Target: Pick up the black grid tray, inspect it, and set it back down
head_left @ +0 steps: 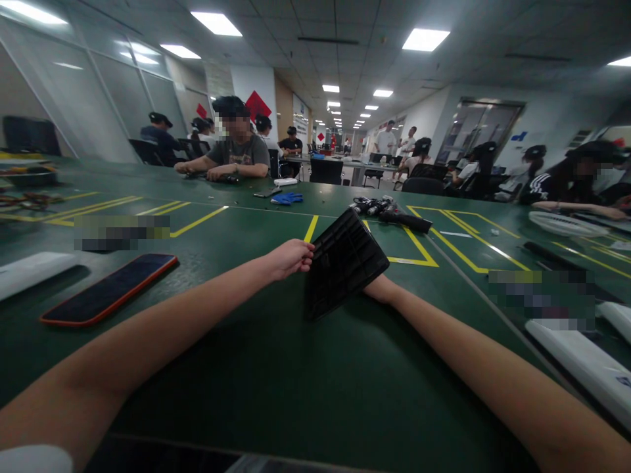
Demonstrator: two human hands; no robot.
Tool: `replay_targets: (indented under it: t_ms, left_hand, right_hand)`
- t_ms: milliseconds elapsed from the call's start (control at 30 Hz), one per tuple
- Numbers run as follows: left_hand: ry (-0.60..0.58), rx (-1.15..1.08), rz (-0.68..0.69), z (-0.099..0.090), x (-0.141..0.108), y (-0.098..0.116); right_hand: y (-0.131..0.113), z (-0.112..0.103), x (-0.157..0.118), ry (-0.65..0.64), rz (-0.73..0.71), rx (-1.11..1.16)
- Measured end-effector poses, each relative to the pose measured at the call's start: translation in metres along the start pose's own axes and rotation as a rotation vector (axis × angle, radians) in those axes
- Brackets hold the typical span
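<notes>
A black rectangular plastic panel with a ribbed face (pixel 345 263) is held tilted above the green table (pixel 315 387). My left hand (pixel 294 257) pinches its left edge between thumb and fingers. Behind the panel's lower right side is my right hand (pixel 382 289), which grips it from the back; most of its fingers are hidden by the panel. What the panel belongs to cannot be made out.
A phone in an orange case (pixel 111 289) lies left. Beyond the panel are a blue glove (pixel 286 198) and a dark bundle with a black handle (pixel 407 220). White cases (pixel 582 361) lie right. Yellow tape (pixel 414 261) marks the table. A person (pixel 241 148) sits opposite.
</notes>
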State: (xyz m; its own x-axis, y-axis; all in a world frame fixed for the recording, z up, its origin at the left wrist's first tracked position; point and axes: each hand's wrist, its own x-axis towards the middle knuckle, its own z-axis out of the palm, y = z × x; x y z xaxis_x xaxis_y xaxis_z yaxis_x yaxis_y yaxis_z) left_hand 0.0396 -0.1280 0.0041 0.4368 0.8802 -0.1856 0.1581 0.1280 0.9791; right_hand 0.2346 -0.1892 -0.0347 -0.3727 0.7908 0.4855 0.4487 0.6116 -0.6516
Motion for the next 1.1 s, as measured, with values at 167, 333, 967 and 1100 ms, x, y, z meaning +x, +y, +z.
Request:
replay_targets:
  t_ms: [167, 333, 967, 1100]
  left_hand:
    - [-0.090, 0.021, 0.045, -0.005, -0.004, 0.002]
    - [-0.198, 0.067, 0.068, -0.003, -0.010, 0.004]
    - [0.059, 0.172, 0.267, 0.015, -0.009, -0.016]
    - [0.201, 0.341, 0.398, 0.019, -0.002, -0.025]
  right_hand:
    - [-0.004, 0.000, 0.000, 0.002, 0.002, 0.022]
    - [-0.002, 0.001, 0.000, 0.001, -0.014, 0.030]
    - [-0.003, 0.000, 0.000, -0.010, -0.022, 0.013]
    - [-0.001, 0.000, 0.000, -0.013, -0.012, -0.005]
